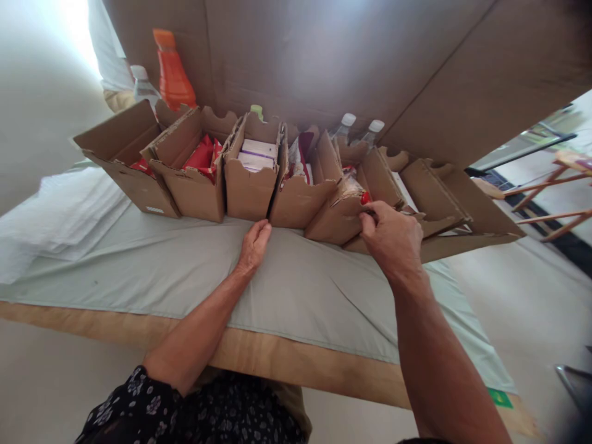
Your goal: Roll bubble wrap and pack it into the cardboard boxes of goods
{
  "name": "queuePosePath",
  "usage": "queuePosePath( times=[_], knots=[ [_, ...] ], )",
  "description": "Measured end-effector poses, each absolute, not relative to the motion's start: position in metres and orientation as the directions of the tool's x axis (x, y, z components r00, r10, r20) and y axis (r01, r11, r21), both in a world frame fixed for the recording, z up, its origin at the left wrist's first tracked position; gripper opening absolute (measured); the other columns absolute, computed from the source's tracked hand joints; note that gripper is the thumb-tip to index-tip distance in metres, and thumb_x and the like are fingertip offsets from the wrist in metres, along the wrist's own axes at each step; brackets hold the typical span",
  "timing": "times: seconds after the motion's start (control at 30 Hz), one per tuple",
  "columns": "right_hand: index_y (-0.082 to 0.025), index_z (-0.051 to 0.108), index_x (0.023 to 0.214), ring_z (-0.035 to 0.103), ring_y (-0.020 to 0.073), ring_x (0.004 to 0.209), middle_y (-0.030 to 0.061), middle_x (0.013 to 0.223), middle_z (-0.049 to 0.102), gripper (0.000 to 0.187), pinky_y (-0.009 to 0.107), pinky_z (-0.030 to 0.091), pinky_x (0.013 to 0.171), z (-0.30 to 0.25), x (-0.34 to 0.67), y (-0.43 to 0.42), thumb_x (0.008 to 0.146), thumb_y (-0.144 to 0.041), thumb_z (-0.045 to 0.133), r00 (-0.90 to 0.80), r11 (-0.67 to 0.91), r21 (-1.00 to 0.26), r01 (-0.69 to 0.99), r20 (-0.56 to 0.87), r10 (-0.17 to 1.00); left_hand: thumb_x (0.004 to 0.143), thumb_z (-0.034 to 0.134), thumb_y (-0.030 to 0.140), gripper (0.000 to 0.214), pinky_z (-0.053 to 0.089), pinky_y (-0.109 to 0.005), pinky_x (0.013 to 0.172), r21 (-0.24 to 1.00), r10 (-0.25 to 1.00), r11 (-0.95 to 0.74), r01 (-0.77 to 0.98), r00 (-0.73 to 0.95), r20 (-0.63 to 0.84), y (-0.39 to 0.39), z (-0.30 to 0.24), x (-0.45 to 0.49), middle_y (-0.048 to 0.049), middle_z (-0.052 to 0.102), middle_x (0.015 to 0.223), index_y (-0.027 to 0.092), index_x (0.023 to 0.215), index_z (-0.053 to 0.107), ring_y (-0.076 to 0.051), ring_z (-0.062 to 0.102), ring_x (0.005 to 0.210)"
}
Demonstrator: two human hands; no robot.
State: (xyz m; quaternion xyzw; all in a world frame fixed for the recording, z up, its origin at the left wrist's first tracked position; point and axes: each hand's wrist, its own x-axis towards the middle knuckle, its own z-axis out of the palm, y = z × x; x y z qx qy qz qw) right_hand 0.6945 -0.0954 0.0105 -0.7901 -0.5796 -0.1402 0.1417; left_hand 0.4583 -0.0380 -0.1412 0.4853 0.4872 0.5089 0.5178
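A row of several open brown cardboard boxes (pixel 247 185) stands on a pale green cloth (pixel 296 290). My left hand (pixel 253 243) lies flat on the cloth, fingers together, its tips touching the base of the middle boxes. My right hand (pixel 392 237) is closed at the rim of a tilted box (pixel 335 213) on the right, pinching a small packet with a red part (pixel 364 198). Red packets (pixel 201 155) fill two left boxes, and white cartons (pixel 256 155) fill the middle one.
An orange bottle (pixel 172 74) and clear bottles with white caps (pixel 345 126) stand behind the boxes, before a large cardboard sheet (pixel 370 55). Folded white cloth (pixel 55 216) lies at the left. A wooden table edge (pixel 277 361) runs along the front. A wooden frame (pixel 550 197) stands far right.
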Motion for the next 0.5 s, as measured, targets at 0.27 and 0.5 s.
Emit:
queuePosePath(
  times=[0.27, 0.5],
  knots=[
    [-0.017, 0.068, 0.133, 0.061, 0.0344, 0.124, 0.0152, 0.128, 0.073, 0.040, 0.048, 0.045, 0.099, 0.060, 0.650, -0.075, 0.097, -0.032, 0.060, -0.232, 0.203, 0.113, 0.973, 0.492, 0.839, 0.090, 0.069, 0.042, 0.050, 0.049, -0.049, 0.114, 0.997, 1.000, 0.026, -0.078, 0.017, -0.025, -0.043, -0.137, 0.460, -0.0158, 0.070, 0.135, 0.018, 0.133, 0.065, -0.031, 0.066, 0.127],
    [-0.017, 0.079, 0.101, 0.064, 0.0274, 0.092, 0.0122, 0.088, 0.077, 0.025, 0.043, 0.036, 0.088, 0.055, 0.625, -0.022, 0.098, -0.029, 0.057, -0.304, 0.219, 0.377, 0.900, 0.181, 0.935, 0.091, 0.066, 0.045, 0.055, 0.060, -0.048, 0.098, 0.985, 0.996, 0.075, -0.157, -0.026, -0.080, -0.034, -0.139, 0.460, -0.0198, 0.066, 0.140, 0.018, 0.139, 0.059, -0.031, 0.070, 0.119]
  ],
)
